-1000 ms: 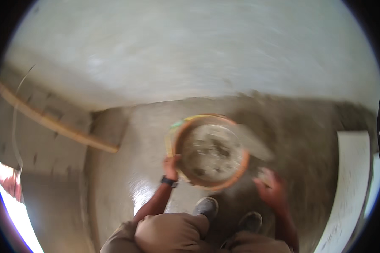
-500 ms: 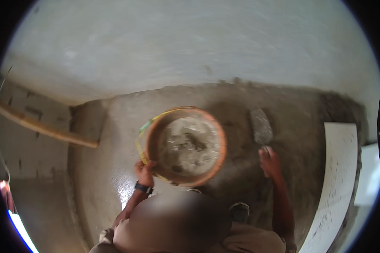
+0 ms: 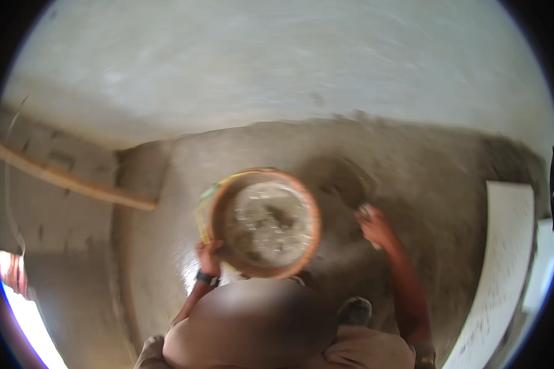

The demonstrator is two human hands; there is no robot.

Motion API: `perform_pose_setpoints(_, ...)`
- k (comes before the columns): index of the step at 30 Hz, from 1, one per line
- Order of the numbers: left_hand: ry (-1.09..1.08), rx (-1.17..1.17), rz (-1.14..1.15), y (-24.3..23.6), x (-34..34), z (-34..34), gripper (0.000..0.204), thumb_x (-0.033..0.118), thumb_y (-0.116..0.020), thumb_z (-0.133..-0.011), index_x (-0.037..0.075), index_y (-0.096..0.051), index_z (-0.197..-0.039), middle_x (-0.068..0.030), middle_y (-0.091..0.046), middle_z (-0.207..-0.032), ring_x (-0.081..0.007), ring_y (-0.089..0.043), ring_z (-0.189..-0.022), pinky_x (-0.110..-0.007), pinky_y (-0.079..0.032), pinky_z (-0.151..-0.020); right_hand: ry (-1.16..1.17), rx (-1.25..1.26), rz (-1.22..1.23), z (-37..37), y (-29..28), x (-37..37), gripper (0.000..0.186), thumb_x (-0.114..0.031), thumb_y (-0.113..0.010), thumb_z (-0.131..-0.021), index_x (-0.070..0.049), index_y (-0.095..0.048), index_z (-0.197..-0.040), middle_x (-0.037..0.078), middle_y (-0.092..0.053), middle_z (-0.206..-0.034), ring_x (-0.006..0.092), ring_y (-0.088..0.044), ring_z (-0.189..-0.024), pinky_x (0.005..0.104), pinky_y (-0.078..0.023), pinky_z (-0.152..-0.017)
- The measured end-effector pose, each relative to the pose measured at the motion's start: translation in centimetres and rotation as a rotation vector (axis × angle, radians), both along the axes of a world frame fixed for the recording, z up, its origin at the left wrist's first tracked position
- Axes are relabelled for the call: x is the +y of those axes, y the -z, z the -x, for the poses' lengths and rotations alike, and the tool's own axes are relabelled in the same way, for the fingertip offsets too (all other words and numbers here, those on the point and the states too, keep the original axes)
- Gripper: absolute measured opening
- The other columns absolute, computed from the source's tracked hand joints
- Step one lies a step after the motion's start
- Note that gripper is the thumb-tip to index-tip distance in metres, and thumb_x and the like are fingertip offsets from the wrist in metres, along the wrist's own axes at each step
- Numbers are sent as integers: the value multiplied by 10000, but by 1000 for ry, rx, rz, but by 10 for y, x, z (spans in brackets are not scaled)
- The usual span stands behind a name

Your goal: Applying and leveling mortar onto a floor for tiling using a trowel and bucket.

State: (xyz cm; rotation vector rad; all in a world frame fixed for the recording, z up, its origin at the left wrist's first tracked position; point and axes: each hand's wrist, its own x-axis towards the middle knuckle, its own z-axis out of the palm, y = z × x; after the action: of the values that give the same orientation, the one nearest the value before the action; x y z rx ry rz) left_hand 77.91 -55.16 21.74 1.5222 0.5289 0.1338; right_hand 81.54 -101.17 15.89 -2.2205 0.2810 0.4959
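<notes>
An orange-brown round basin [image 3: 316, 224] holds wet grey mortar [image 3: 268, 224] with a darker hollow in it. My left hand [image 3: 209, 257], with a dark watch on its wrist, is closed on the basin's near-left rim. A yellow and green strip [image 3: 203, 206] runs around that side of the rim. To the right of the basin, my right hand [image 3: 378, 229] is closed round the handle of a trowel [image 3: 349, 186]. The trowel's blade is blurred and lies over a dark wet patch of the floor, hard to tell apart from it.
A pale wall [image 3: 258, 67] rises beyond the wet grey floor [image 3: 160, 246]. At the left a wooden pole [image 3: 74, 178] slants across. A long white speckled panel [image 3: 505, 258] lies at the right. My shoe [image 3: 355, 312] stands near the basin.
My right hand has moved left and slightly away from me with the trowel, whose blade now points toward the far left. My left hand stays on the basin, which appears tilted more.
</notes>
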Motion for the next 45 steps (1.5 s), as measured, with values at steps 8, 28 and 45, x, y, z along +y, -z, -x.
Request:
perform_pose_setpoints(8,80,9,25,-5,-42,-5,350,56,-602,-798,1,-638,-1142,-27,-662,-948,-108,-604,-829,-268,-495,-754,40,55,-54,-42,-1,-23,329,-229,-591,-921,56,-585,-1084,228,-639,-838,342,-666,-716,419,-514,-581)
perform_pose_setpoints(28,53,-22,88,8,-30,-1,376,60,-566,-807,10,-619,-1176,-18,-653,-976,-108,-597,-863,-262,-482,-793,154,347,-811,34,-24,9,423,-273,-549,-929,4,-510,-1246,65,-511,-615,143,-476,-424,288,-396,-400)
perform_pose_setpoints(45,48,-54,104,-16,-38,-6,315,100,-580,-838,-4,-624,-1132,-27,-653,-962,-102,-596,-836,-263,-492,-764,-276,-776,72,47,-115,78,445,-206,-652,-836,7,-544,-1211,236,-611,-1042,431,-618,-908,487,-504,-742)
